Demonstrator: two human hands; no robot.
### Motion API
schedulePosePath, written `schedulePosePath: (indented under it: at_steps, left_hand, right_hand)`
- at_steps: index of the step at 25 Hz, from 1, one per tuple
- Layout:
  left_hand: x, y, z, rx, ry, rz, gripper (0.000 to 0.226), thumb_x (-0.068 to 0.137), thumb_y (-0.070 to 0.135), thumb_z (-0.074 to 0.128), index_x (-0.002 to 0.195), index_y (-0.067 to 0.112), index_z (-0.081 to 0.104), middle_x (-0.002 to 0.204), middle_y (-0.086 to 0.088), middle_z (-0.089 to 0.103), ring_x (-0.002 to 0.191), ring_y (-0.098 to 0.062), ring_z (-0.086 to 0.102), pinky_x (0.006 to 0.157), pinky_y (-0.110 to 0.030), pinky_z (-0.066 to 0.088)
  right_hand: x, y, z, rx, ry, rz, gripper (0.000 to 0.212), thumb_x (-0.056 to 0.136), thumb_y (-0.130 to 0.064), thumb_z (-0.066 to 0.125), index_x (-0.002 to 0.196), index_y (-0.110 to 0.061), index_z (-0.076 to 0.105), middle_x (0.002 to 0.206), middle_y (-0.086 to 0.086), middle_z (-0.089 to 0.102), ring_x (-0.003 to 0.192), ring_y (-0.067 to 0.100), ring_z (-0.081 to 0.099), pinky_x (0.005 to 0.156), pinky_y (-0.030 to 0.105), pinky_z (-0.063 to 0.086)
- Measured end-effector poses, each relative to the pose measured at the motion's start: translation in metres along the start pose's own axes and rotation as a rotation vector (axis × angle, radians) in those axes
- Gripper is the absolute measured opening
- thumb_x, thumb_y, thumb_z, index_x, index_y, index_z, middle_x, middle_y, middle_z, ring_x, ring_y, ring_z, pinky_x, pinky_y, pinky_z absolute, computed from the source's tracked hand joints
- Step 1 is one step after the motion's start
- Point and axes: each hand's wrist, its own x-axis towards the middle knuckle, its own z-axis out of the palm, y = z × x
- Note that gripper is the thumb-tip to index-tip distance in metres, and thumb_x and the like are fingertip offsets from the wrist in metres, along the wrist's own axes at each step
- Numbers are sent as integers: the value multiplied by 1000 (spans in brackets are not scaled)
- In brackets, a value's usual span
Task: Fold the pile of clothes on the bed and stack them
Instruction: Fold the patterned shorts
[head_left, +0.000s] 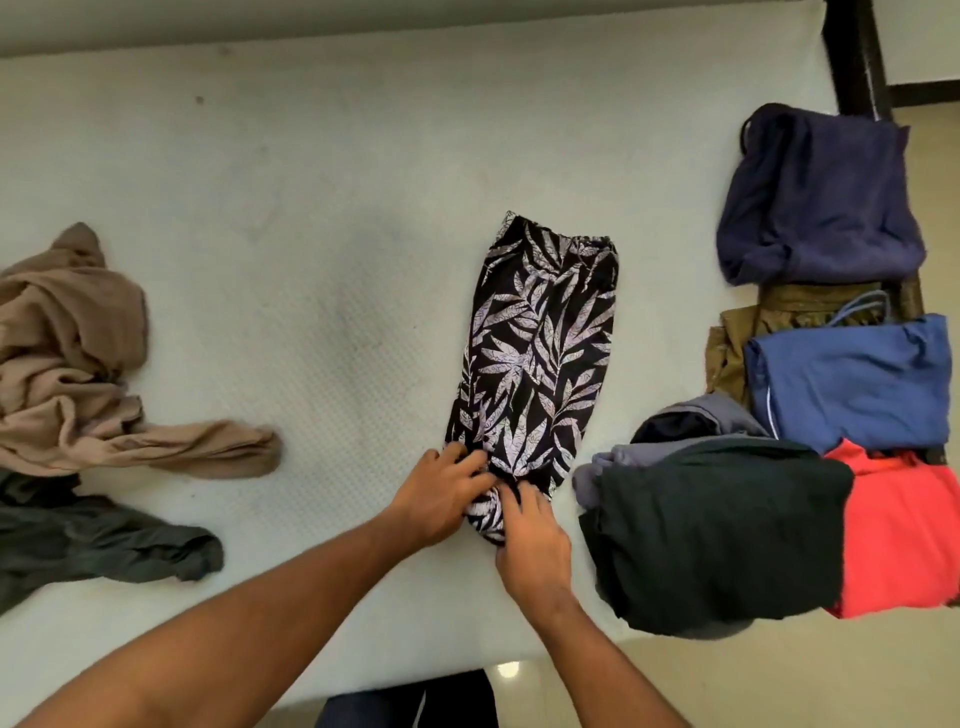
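Left hand (441, 493), right hand (530, 540): side by side at near end of leaf-print garment (540, 353); fingers (470, 462) of both curled, clamped on bunched hem, likely to begin next fold away from body; garment lies lengthwise mid-bed (311, 208), waistband far; unfolded dark grey garment (93, 540), tan garment (67, 353) left, remaining pile; folded black piece (717, 530), red piece (904, 530), blue piece (852, 379), navy piece (815, 197) right, grouped as finished; no containers.
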Motion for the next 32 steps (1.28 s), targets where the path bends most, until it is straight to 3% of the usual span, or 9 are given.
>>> schedulePosePath:
  at_steps: [4, 8, 12, 15, 19, 22, 26, 29, 32]
  left_hand:
    - [12, -8, -37, -156, -205, -42, 44, 84, 25, 57, 127, 32, 60, 128, 7, 54, 113, -25, 50, 85, -39, 50]
    - [-5, 9, -71, -338, -374, -110, 32, 86, 33, 61, 116, 23, 67, 120, -2, 66, 106, -27, 62, 88, -34, 51]
    - [-64, 48, -63, -545, -828, -293, 34, 79, 33, 67, 108, 14, 69, 111, -14, 72, 87, -21, 63, 80, -31, 54]
    - [-101, 66, -45, -577, -990, -439, 37, 84, 20, 72, 120, 13, 64, 111, -6, 62, 100, -23, 60, 90, -39, 56]
    - [-84, 48, -66, -760, -732, -453, 23, 88, 13, 67, 111, 10, 69, 113, -9, 70, 99, -21, 62, 83, -27, 52]
    - [-42, 25, -106, -950, -330, -518, 22, 89, 13, 67, 111, 16, 69, 109, -3, 71, 102, -19, 65, 91, -30, 50]
    - [5, 8, -140, -717, 93, -573, 54, 93, 38, 66, 142, 23, 48, 129, -4, 62, 115, -24, 60, 101, -45, 49]
    - [12, 14, -129, -765, 161, -662, 45, 95, 32, 64, 136, 21, 51, 124, -4, 63, 105, -19, 62, 95, -42, 54]
    - [-11, 30, -91, -813, 97, -604, 45, 90, 25, 71, 132, 18, 57, 129, -5, 60, 114, -20, 59, 101, -39, 50]
  right_hand:
    - [24, -2, -60, 2, -171, -37, 37, 89, -18, 59, 126, -23, 61, 126, 2, 62, 114, 29, 61, 93, 39, 50]
    - [8, -13, -89, -40, -286, -53, 29, 89, -31, 62, 116, -21, 70, 116, 9, 71, 109, 32, 65, 91, 37, 51]
    - [-57, -18, -59, 183, -626, -5, 15, 79, -20, 63, 93, -19, 67, 96, 10, 68, 92, 30, 67, 68, 27, 47]
    - [-98, -18, -27, 277, -798, 49, 23, 70, -18, 74, 92, -24, 69, 95, 4, 67, 100, 28, 69, 69, 26, 49]
    - [-64, -8, -50, 379, -614, 48, 15, 81, -10, 62, 72, -22, 58, 75, 0, 62, 71, 15, 62, 62, 20, 50]
    - [-17, 0, -108, 585, -297, 125, 15, 91, -7, 59, 84, -19, 63, 73, -4, 60, 60, 7, 53, 51, 13, 41]
    - [18, 9, -150, 779, 69, 252, 41, 96, -24, 63, 137, -28, 58, 121, -13, 60, 101, 11, 62, 93, 31, 49]
    - [17, 8, -134, 777, 94, 284, 47, 97, -24, 63, 143, -27, 54, 144, -5, 54, 119, 23, 62, 97, 34, 47]
    - [-5, 1, -90, 777, 87, 313, 42, 92, -19, 69, 133, -28, 62, 137, -2, 62, 109, 14, 61, 98, 33, 49]
